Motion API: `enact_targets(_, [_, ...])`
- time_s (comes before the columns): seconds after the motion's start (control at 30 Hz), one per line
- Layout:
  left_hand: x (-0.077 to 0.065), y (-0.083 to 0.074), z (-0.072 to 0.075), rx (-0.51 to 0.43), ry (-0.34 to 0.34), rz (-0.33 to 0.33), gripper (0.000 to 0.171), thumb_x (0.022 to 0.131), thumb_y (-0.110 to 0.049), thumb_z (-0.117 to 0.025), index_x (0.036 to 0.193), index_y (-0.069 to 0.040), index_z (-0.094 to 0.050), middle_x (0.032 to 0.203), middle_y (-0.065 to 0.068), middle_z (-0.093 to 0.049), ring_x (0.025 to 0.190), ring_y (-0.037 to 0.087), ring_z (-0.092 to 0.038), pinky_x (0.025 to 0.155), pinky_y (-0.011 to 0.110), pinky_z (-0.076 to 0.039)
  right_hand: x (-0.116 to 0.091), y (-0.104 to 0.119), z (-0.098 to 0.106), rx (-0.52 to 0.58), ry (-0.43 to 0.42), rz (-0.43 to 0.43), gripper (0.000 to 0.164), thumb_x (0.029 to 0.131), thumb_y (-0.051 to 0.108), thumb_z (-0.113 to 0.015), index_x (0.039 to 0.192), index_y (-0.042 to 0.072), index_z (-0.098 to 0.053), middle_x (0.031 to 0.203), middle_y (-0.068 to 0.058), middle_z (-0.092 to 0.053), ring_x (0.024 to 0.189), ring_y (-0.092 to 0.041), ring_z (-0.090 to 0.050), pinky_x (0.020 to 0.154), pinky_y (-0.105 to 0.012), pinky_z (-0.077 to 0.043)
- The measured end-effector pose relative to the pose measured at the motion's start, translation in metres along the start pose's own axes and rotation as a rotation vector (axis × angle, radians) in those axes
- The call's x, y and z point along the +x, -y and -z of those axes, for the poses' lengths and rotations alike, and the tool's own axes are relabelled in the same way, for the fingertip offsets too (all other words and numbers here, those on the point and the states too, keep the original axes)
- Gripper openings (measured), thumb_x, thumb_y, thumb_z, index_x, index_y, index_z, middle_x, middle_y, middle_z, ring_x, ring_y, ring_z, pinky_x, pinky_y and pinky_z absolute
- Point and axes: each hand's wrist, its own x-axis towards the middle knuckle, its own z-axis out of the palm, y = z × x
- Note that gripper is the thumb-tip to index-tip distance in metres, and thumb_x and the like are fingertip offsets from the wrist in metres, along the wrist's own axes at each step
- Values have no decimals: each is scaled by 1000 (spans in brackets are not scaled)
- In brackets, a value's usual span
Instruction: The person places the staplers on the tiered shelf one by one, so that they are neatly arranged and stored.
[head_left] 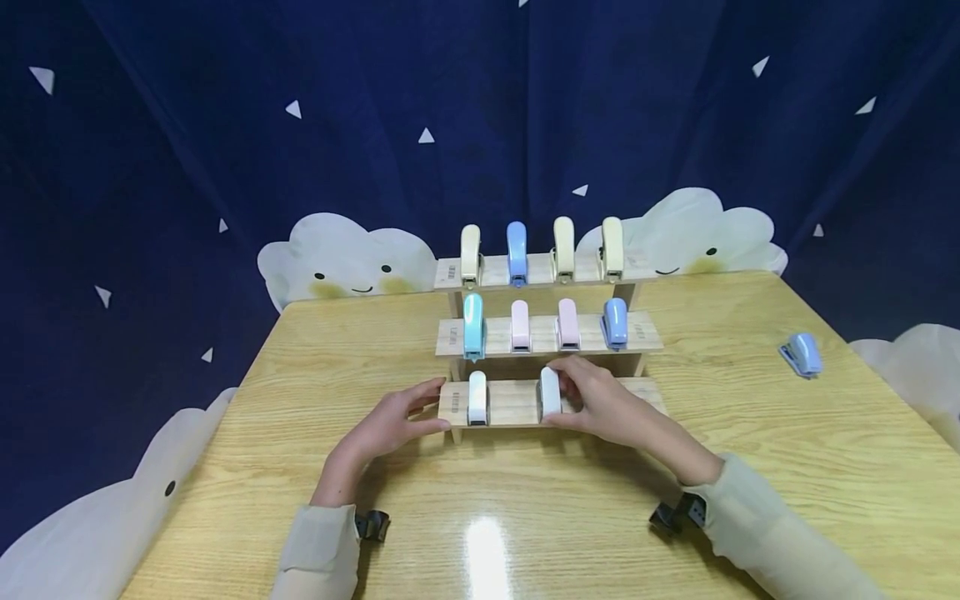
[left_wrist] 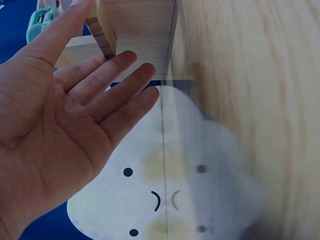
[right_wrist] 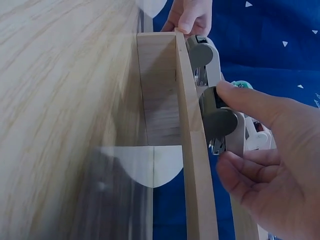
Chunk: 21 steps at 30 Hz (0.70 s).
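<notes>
My right hand [head_left: 600, 402] pinches a white stapler [head_left: 551, 393] between thumb and fingers on the lowest step of a wooden rack [head_left: 513, 406]. Seen from the right wrist, this stapler [right_wrist: 220, 120] has a grey end and stands by the step's front edge. Another white stapler [head_left: 477, 398] stands to its left on the same step. At the rack's left end is my left hand [head_left: 390, 423], its thumb touching the wooden edge. The left wrist view shows the fingers of this hand [left_wrist: 65, 110] extended and the palm bare.
On the middle step stand a turquoise stapler [head_left: 473, 327], two pink staplers and a blue stapler [head_left: 615, 323]. The top step holds several cream staplers and a blue stapler [head_left: 517, 252]. Another blue stapler [head_left: 805, 354] lies on the table [head_left: 720, 367] at the right.
</notes>
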Motion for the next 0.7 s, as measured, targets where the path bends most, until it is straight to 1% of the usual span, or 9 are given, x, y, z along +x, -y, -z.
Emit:
enact_targets(0.17, [0, 0, 0, -2, -1, 5, 78, 90, -33, -69, 152, -6, -32, 151, 19, -45, 137, 37, -47, 114, 49, -41, 2, 0, 0, -4, 29, -19, 64, 77, 31, -84, 123, -3, -55, 89, -2, -56, 78, -10, -48, 64, -20, -46])
enact_targets(0.3, [1, -1, 0, -7, -3, 4, 77, 90, -34, -69, 152, -6, -33, 150, 19, -45, 137, 37, -47, 114, 49, -41, 1, 1, 1, -17, 35, -29, 65, 78, 33, -83, 125, -3, -55, 90, -2, -56, 80, -11, -49, 66, -22, -47])
enact_targets(0.4, [1, -1, -1, -12, -3, 14, 78, 89, -35, -70, 152, -7, -33, 150, 18, -46, 137, 36, -47, 115, 49, -41, -2, 2, 3, -35, 42, -38, 71, 77, 36, -82, 129, -4, -53, 93, -2, -57, 82, -11, -49, 69, -24, -49])
enact_targets(0.47, [1, -1, -1, -10, 3, 21, 79, 89, -35, -70, 153, -8, -32, 150, 17, -46, 137, 36, -47, 115, 49, -41, -5, 2, 5, -33, 43, -47, 75, 77, 37, -82, 132, -4, -52, 94, -2, -57, 81, -10, -49, 69, -23, -49])
enact_targets(0.57, [1, -2, -1, -9, 3, 29, 79, 89, -35, -70, 153, -8, -32, 151, 16, -46, 138, 35, -47, 115, 48, -40, -9, 0, 9, -17, 25, -30, 78, 77, 35, -83, 134, -5, -50, 91, -2, -57, 77, -9, -50, 65, -21, -49])
enact_targets(0.7, [0, -2, 0, -14, -4, 30, 79, 89, -34, -70, 153, -8, -33, 151, 17, -45, 138, 36, -47, 115, 49, -40, -14, -2, 17, -20, -12, 11, 73, 78, 32, -83, 133, -4, -51, 89, -3, -59, 75, -8, -51, 64, -22, -50])
